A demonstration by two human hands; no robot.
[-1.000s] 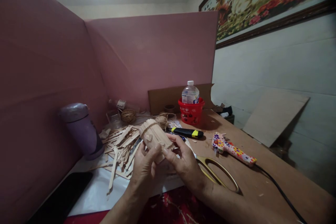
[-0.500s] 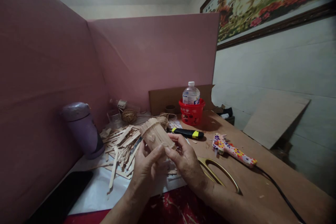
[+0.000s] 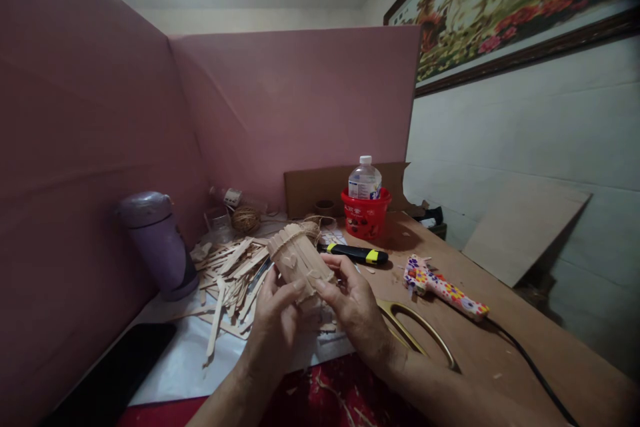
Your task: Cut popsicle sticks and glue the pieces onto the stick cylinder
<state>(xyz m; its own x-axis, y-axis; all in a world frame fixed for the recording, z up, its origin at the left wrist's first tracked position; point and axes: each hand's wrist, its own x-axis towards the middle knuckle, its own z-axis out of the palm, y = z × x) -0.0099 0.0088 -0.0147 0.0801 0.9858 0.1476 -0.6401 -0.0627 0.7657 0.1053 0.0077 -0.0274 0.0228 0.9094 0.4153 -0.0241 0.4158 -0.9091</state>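
Between my two hands is a small holder made of wooden craft sticks [image 3: 299, 255], tilted, with twine tied round its upper part and small heart shapes on its front. My left hand [image 3: 277, 310] grips its left lower side, thumb on the front. On the right lower side, the fingers and thumb of my right hand [image 3: 356, 300] are closed around it. Behind and to the left lies a heap of loose craft sticks [image 3: 235, 273]. Gold-handled scissors [image 3: 420, 327] rest beside my right wrist, partly covered by it.
A black-and-yellow utility knife [image 3: 356, 253] lies beyond my right hand. Farther back stands a red bucket [image 3: 366, 217] holding a plastic bottle [image 3: 365, 180]. At right is a flowered glue gun [image 3: 445, 287] with a cord. A purple tumbler [image 3: 159, 243] and a black phone [image 3: 117, 367] are at left.
My left thumb has shifted slightly left and down on the holder, uncovering more of its front, where a second heart now shows. Both hands keep hold of it.
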